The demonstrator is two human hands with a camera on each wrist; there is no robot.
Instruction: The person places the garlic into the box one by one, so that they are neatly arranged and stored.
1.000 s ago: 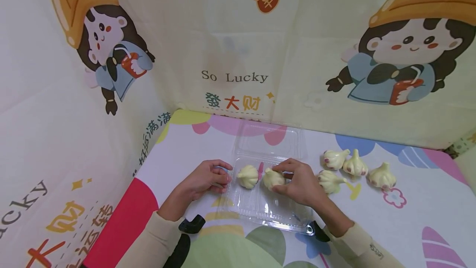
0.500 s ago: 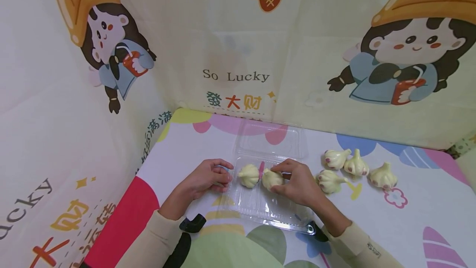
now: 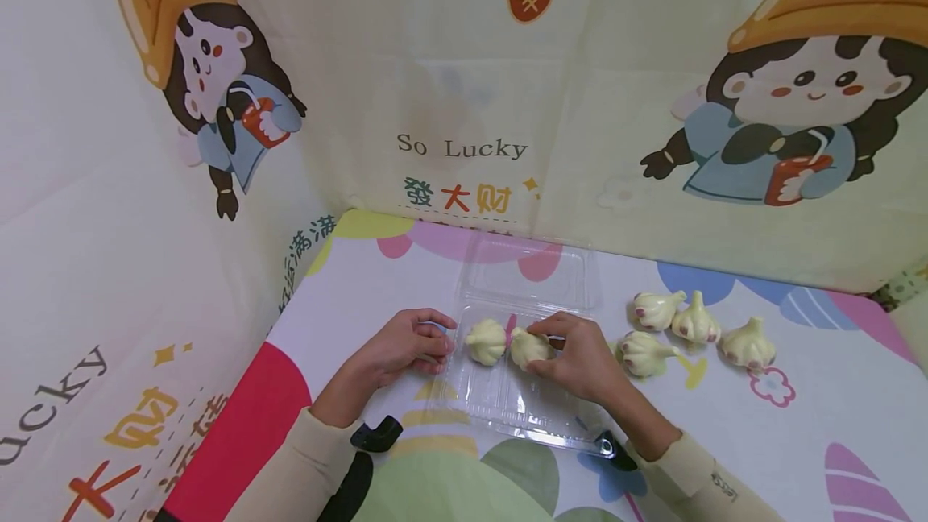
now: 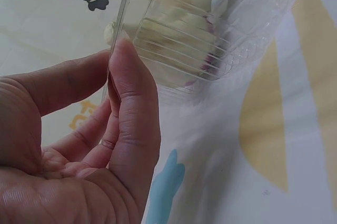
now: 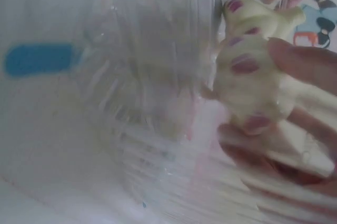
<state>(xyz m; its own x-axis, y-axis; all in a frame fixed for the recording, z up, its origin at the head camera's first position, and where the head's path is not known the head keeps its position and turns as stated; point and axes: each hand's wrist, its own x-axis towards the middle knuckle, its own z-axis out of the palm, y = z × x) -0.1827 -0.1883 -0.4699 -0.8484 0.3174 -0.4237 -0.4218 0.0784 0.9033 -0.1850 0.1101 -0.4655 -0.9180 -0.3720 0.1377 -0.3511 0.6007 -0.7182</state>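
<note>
One garlic bulb [image 3: 530,350] has edged nearer a second bulb [image 3: 486,342] inside the clear container [image 3: 522,409]—right hand [image 3: 582,357] pinching it, left hand [image 3: 408,349] at the container's rim. Left wrist: fingertips [image 4: 125,50] grip that rim; bulbs blur through plastic. Right wrist: lower fingers veiled—container wall.

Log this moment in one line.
left grip: holds box; right grip: holds garlic; second garlic: in box; lid: open; four others: outside
</note>
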